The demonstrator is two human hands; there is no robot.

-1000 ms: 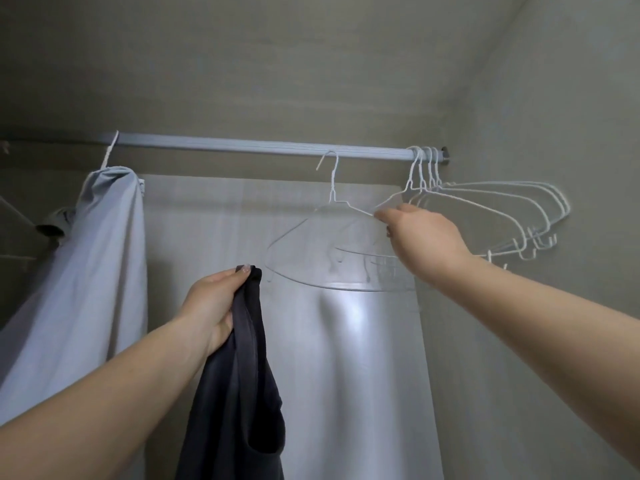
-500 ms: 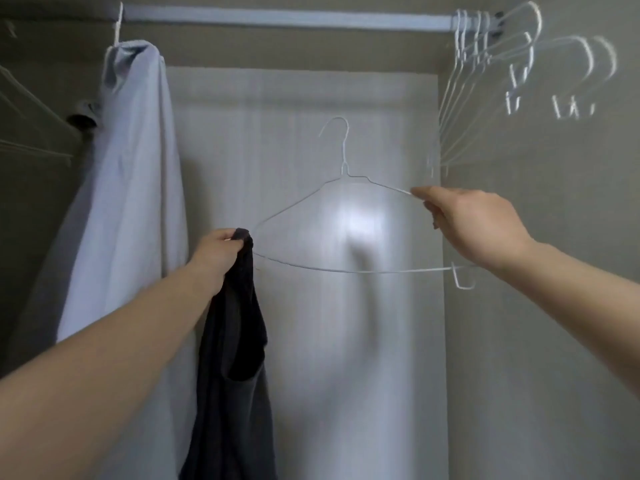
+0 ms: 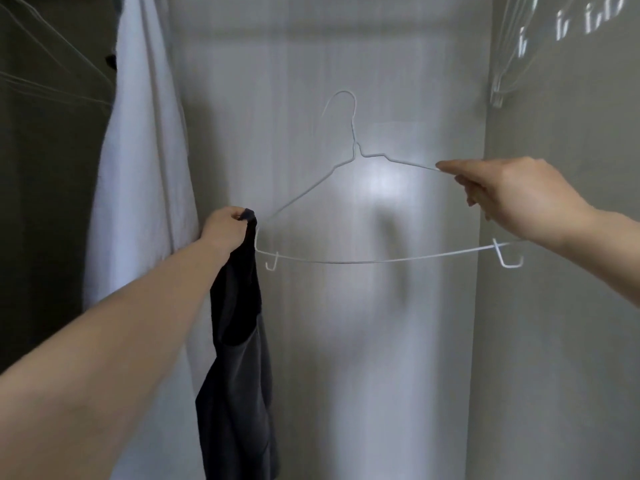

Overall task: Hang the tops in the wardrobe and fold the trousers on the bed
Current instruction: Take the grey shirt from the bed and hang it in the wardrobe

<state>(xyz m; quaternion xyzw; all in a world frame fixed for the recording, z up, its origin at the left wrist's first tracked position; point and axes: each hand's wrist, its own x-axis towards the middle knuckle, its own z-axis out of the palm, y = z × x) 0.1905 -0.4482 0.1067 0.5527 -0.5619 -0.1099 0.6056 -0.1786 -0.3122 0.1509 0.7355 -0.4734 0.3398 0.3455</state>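
The person is standing at the open wardrobe with both arms reaching in. The right hand [image 3: 512, 199] is pinching the white wire hanger [image 3: 349, 209] on its right shoulder wire, thumb and fingers closed on the wire, so that grip is shut on the hanger. The hanger is hanging free of any rail, upright and facing the person, its hook [image 3: 341, 110] standing up and to the left of the right grip. Its bottom bar is running below that hand, with a small clip hook just under the wrist and another at the far left end.

The left hand [image 3: 227, 230] is closed in a fist on the top edge of the dark top [image 3: 239, 341], gripping it. The top is dangling straight down from that grip, along the inner side of the left forearm, with an armhole or neck opening gaping partway down. The bunched fabric in this grip is sitting right at the hanger's left tip, touching it or just beside it; I cannot tell which.

Behind and to the left of the left grip, a white garment [image 3: 138, 168] is hanging down the wardrobe. Above and to the right of the right grip, a bunch of spare hangers [image 3: 512, 53] is showing as a blur against the side wall [image 3: 554, 341].
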